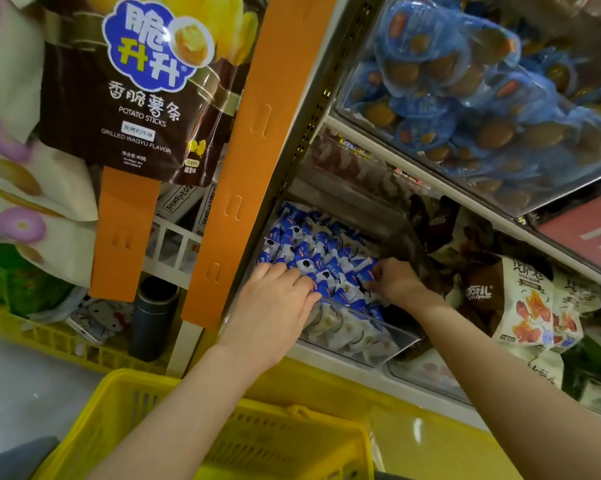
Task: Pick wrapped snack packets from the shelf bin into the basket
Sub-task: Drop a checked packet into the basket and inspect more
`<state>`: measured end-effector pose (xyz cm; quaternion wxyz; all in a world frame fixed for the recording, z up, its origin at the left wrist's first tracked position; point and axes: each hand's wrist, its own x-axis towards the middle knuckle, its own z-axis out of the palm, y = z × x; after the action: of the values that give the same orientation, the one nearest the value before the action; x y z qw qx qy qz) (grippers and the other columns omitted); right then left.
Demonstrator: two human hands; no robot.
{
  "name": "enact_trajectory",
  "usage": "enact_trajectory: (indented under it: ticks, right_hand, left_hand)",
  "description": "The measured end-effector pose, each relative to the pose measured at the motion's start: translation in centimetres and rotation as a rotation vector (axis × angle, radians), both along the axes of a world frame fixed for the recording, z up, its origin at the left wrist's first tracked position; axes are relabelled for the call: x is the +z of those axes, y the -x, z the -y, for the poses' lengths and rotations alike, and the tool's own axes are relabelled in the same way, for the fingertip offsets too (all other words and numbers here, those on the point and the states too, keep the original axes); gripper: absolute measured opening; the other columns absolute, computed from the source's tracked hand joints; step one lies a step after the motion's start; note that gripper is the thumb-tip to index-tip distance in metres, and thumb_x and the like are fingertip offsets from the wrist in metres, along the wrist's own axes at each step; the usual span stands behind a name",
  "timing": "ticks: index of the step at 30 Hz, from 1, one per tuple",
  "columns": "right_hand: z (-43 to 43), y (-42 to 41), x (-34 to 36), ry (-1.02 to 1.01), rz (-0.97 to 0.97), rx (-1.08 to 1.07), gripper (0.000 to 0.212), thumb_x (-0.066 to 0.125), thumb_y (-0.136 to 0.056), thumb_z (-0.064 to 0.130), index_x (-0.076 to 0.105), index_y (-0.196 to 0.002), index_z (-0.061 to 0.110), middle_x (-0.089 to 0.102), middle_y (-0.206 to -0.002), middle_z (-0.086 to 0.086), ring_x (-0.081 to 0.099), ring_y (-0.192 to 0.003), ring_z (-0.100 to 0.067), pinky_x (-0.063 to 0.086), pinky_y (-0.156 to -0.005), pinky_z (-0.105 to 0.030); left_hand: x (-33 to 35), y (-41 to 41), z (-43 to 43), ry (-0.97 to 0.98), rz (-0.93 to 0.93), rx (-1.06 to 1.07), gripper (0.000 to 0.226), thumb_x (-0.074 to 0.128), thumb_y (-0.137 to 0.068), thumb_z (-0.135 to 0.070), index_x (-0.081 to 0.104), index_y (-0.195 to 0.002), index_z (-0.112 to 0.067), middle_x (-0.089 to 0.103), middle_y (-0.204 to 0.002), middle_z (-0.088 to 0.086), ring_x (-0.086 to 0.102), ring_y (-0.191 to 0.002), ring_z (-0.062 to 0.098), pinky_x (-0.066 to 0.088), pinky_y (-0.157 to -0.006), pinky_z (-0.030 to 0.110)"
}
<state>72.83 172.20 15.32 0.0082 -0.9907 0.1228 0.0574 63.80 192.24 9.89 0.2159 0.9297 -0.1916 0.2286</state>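
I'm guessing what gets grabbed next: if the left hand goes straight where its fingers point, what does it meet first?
The blue-and-white snack packets in the shelf bin; the left hand seems to touch them, though depth is unclear.

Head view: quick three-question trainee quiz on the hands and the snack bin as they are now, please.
1. True or false: the left hand grips the yellow basket.
2. Both hands reach into which stock? A. blue-and-white packets in the clear bin; B. canned drinks; C. fresh fruit.
3. Which hand seems to pinch a packet between curled fingers?
Key: 1. False; it rests on the packets. 2. A. 3. The right hand.
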Motion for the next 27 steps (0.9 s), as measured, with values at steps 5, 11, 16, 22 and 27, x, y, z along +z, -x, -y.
enact_trajectory:
  ticks: [5, 11, 16, 22, 27]
  right_hand:
    - [0.3, -0.2, 0.4, 0.113, -0.194, 0.052, 0.029, 0.058, -0.09, 0.03, 0.059, -0.107, 0.006, 0.06, -0.105, -0.009, 0.058, -0.091, -0.02, 0.042, -0.07, -0.024]
    - [-0.2, -0.1, -0.5, -0.023, 0.131, 0.103, 0.027, 0.05, -0.094, 0.022, 0.054, -0.119, 0.011, 0.059, -0.111, -0.01, 0.06, -0.093, -0.021, 0.051, -0.078, -0.031]
    - [-3.6, -0.1, -1.1, -0.275, 0.175, 0.615, 0.038, 0.042, -0.098, 0.027, 0.045, -0.135, 0.019, 0.048, -0.138, -0.003, 0.047, -0.124, -0.016, 0.036, -0.098, -0.025]
    - [-4.2, -1.5, -2.1, -0.14, -0.005, 0.713, 0.04, 0.034, -0.1, 0.033, 0.048, -0.134, 0.016, 0.046, -0.139, -0.007, 0.039, -0.128, -0.021, 0.03, -0.103, -0.032]
    - [-3.7, -2.9, -1.5, -0.251, 0.166, 0.709, 0.034, 0.04, -0.098, 0.032, 0.059, -0.118, 0.013, 0.06, -0.117, -0.008, 0.055, -0.106, -0.022, 0.043, -0.09, -0.033]
  left_hand:
    - [0.2, 0.1, 0.1, 0.003, -0.001, -0.003, 0.036, 0.035, -0.092, -0.034, 0.069, -0.092, -0.02, 0.069, -0.085, -0.004, 0.062, -0.081, 0.014, 0.048, -0.084, 0.036]
    - [0.2, 0.3, -0.2, -0.003, -0.014, -0.023, 0.044, 0.025, -0.093, -0.034, 0.065, -0.102, -0.02, 0.067, -0.096, -0.004, 0.059, -0.092, 0.014, 0.042, -0.093, 0.035]
    - [0.3, 0.5, -0.9, -0.023, -0.005, -0.02, 0.039, 0.028, -0.094, -0.029, 0.064, -0.101, -0.018, 0.066, -0.097, -0.002, 0.058, -0.093, 0.016, 0.043, -0.093, 0.035]
    - [0.7, 0.8, -1.4, -0.064, -0.007, -0.014, 0.028, 0.04, -0.091, -0.022, 0.066, -0.099, -0.014, 0.068, -0.093, 0.001, 0.062, -0.09, 0.019, 0.048, -0.091, 0.036]
    - [0.4, 1.1, -1.9, -0.084, 0.014, -0.036, 0.027, 0.045, -0.089, -0.02, 0.066, -0.103, -0.012, 0.067, -0.093, 0.003, 0.063, -0.09, 0.021, 0.05, -0.089, 0.037]
